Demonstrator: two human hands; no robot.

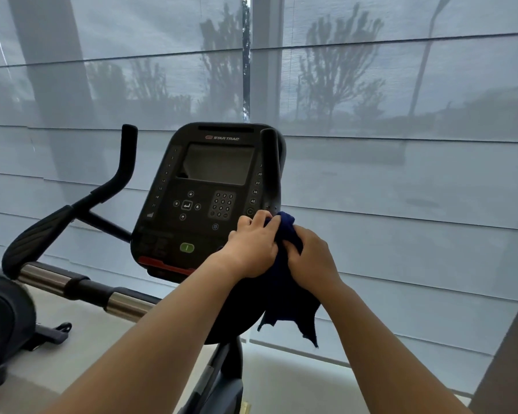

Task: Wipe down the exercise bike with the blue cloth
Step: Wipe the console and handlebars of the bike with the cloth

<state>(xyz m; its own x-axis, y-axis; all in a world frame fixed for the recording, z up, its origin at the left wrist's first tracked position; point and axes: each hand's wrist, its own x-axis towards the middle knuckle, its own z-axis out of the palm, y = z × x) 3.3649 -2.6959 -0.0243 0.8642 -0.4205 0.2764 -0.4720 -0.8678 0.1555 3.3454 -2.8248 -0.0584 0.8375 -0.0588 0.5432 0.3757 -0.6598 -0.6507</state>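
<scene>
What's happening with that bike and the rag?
A person grips a bunched blue cloth with the left hand and right hand, by the lower right corner of the console on the exercise bike. The cloth's loose ends hang down. The console's screen is dark.

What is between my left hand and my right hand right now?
The bunched blue cloth. The left hand and the right hand both grip it, by the console's lower right corner, as the head view shows.

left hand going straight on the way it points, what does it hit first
Probably the black upright handlebar post just beyond the dark blue cloth that the left hand grips; depth unclear.
</scene>
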